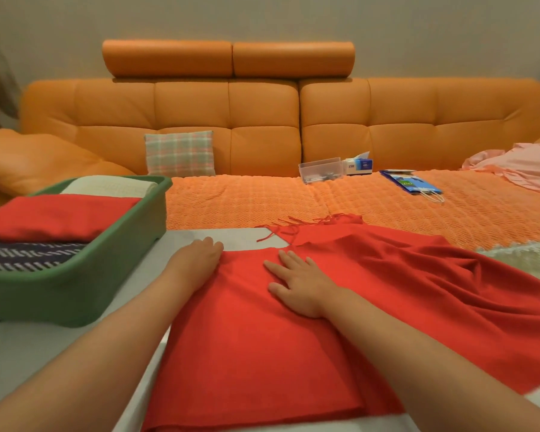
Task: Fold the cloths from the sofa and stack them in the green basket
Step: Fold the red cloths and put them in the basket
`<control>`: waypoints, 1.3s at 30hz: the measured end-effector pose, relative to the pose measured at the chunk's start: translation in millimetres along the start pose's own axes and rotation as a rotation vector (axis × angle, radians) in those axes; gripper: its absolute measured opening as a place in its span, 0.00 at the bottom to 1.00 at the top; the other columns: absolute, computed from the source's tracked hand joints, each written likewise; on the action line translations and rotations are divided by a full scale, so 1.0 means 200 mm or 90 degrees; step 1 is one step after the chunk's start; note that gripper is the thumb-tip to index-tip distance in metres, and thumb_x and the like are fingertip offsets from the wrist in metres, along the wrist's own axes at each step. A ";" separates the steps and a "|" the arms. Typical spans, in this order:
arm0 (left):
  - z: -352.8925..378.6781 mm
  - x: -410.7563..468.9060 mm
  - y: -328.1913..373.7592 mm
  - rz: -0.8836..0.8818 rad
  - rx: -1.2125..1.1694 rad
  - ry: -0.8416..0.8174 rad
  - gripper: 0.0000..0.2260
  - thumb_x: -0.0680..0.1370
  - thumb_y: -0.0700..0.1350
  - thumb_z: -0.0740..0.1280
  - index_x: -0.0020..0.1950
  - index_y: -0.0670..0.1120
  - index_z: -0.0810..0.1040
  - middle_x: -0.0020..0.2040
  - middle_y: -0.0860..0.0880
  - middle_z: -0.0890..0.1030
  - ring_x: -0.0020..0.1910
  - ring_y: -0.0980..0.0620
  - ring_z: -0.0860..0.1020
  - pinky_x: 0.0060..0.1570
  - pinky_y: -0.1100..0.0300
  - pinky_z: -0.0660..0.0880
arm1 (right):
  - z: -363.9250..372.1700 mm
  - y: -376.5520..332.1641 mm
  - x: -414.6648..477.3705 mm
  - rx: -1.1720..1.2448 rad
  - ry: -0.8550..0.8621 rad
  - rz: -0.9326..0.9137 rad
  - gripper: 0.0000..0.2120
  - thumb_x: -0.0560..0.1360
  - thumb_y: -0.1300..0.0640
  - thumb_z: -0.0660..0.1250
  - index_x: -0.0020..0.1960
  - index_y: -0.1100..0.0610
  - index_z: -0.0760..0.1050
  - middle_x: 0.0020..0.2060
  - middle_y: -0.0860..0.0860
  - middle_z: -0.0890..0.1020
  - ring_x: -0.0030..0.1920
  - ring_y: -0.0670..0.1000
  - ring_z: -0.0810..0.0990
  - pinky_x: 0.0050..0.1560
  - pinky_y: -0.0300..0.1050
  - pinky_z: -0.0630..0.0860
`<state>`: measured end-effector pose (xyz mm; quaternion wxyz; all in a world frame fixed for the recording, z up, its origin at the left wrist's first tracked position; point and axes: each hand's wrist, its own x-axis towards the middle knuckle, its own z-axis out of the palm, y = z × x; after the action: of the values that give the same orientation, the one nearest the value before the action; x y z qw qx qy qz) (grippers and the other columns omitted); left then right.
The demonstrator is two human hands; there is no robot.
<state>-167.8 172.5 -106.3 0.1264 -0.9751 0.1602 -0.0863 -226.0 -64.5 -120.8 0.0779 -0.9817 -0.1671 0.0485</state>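
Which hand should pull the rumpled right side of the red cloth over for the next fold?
Right. The right hand lies flat on the red cloth, nearer its rumpled part; the left hand rests at the cloth's left edge, likely best used to pin it.

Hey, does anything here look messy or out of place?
The red cloth is only half flat: its right side bunches in wrinkles, and its fringe straggles at the far edge. The left hand and right hand rest on the smooth part. A pink cloth lies heaped on the sofa.

2 hands [197, 260] [296, 283], 2 red cloths [262, 353] [60, 216], 1 green basket [75, 277] and 1 cushion [180, 154].
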 end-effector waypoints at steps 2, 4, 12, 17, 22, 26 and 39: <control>0.01 -0.02 -0.10 -0.029 0.075 0.009 0.10 0.84 0.40 0.52 0.62 0.44 0.69 0.59 0.44 0.72 0.58 0.44 0.75 0.45 0.52 0.71 | 0.02 -0.11 0.09 0.005 -0.008 -0.007 0.28 0.82 0.39 0.50 0.81 0.42 0.49 0.81 0.53 0.45 0.80 0.51 0.42 0.78 0.59 0.41; 0.04 -0.03 -0.20 -0.055 0.134 0.020 0.11 0.82 0.39 0.53 0.61 0.44 0.71 0.59 0.44 0.74 0.58 0.45 0.75 0.45 0.53 0.73 | 0.03 -0.21 0.19 0.003 -0.014 -0.012 0.29 0.82 0.39 0.50 0.81 0.42 0.49 0.81 0.53 0.45 0.80 0.51 0.41 0.78 0.59 0.40; 0.12 -0.02 -0.31 -0.067 -0.027 0.122 0.13 0.75 0.39 0.56 0.51 0.45 0.79 0.50 0.43 0.77 0.50 0.41 0.76 0.45 0.48 0.74 | 0.05 -0.34 0.43 -0.015 -0.018 0.020 0.29 0.81 0.36 0.48 0.80 0.39 0.47 0.81 0.51 0.44 0.80 0.51 0.41 0.77 0.62 0.39; 0.14 -0.11 -0.28 -0.079 -0.225 -0.124 0.26 0.84 0.58 0.50 0.81 0.50 0.55 0.81 0.46 0.52 0.79 0.47 0.51 0.77 0.49 0.49 | 0.03 -0.33 0.39 -0.033 -0.026 0.041 0.30 0.82 0.36 0.48 0.81 0.41 0.47 0.81 0.53 0.44 0.80 0.52 0.40 0.78 0.59 0.41; 0.04 -0.30 -0.29 -0.034 -0.195 -0.190 0.28 0.84 0.60 0.49 0.81 0.53 0.48 0.82 0.48 0.46 0.80 0.47 0.45 0.78 0.50 0.45 | -0.02 -0.35 0.22 -0.082 0.014 -0.003 0.31 0.82 0.40 0.52 0.81 0.45 0.47 0.81 0.54 0.45 0.80 0.53 0.42 0.78 0.57 0.43; -0.03 -0.53 -0.28 0.022 -0.197 -0.148 0.27 0.82 0.60 0.55 0.80 0.53 0.57 0.80 0.49 0.56 0.79 0.48 0.54 0.76 0.51 0.54 | -0.01 -0.43 0.00 -0.075 0.015 -0.087 0.32 0.81 0.41 0.56 0.81 0.44 0.49 0.81 0.52 0.46 0.80 0.51 0.43 0.79 0.53 0.45; -0.25 -0.99 -0.23 0.149 -0.247 -0.175 0.14 0.70 0.44 0.69 0.55 0.53 0.73 0.47 0.57 0.70 0.48 0.53 0.71 0.47 0.57 0.72 | -0.10 -0.54 -0.48 -0.056 -0.096 -0.136 0.37 0.73 0.60 0.62 0.78 0.40 0.58 0.80 0.45 0.57 0.77 0.48 0.60 0.72 0.45 0.64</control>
<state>-350.4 271.1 -71.1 -0.0333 -0.9585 0.2666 0.0949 -348.9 1.8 -77.0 0.0269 -0.9543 -0.2780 0.1065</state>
